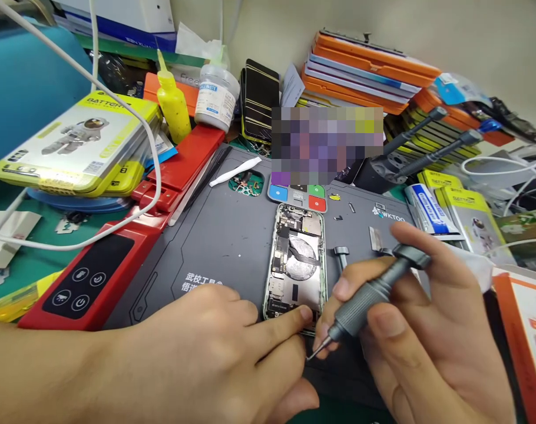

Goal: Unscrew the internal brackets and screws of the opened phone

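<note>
The left hand (pixel 215 347) partly hides the lower end of one opened phone (pixel 300 253) lying on one grey mat (pixel 237 247); whether its fingers grip anything cannot be told. Beside that end, the right hand's (pixel 436 335) fingers clamp one screwdriver (pixel 367 303). Left of the phone, a white cable (pixel 156 176) crosses one red device (pixel 146 235); beyond, rightward, two drivers (pixel 444 155) stand in one holder (pixel 369 176).

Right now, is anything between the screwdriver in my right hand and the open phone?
Your left hand, partly: one finger lies over the lower end of the phone, near the tip of the screwdriver. The upper part looks uncovered.
</note>
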### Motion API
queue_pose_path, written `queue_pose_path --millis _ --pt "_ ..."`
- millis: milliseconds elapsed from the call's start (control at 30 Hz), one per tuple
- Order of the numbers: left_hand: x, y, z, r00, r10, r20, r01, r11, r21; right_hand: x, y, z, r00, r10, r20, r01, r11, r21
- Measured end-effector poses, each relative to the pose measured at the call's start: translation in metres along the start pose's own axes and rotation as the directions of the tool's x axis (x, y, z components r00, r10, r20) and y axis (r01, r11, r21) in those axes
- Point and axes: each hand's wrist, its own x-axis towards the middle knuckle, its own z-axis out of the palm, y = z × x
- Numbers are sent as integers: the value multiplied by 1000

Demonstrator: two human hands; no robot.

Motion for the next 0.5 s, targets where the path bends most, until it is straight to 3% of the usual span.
queue_pose_path --millis 100,200,500 --pt "4 -1 0 1000 -8 -17 8 1000 -18 -3 -3 1 992 87 90 -96 990 103" --pt "5 -3 1 1000 -11 -28 10 1000 -21 -7 -5 0 990 110 91 -118 990 79" --pt "-1 -2 5 999 15 -31 -15 1000 7 1 2 -3 990 31 136 -46 993 108"
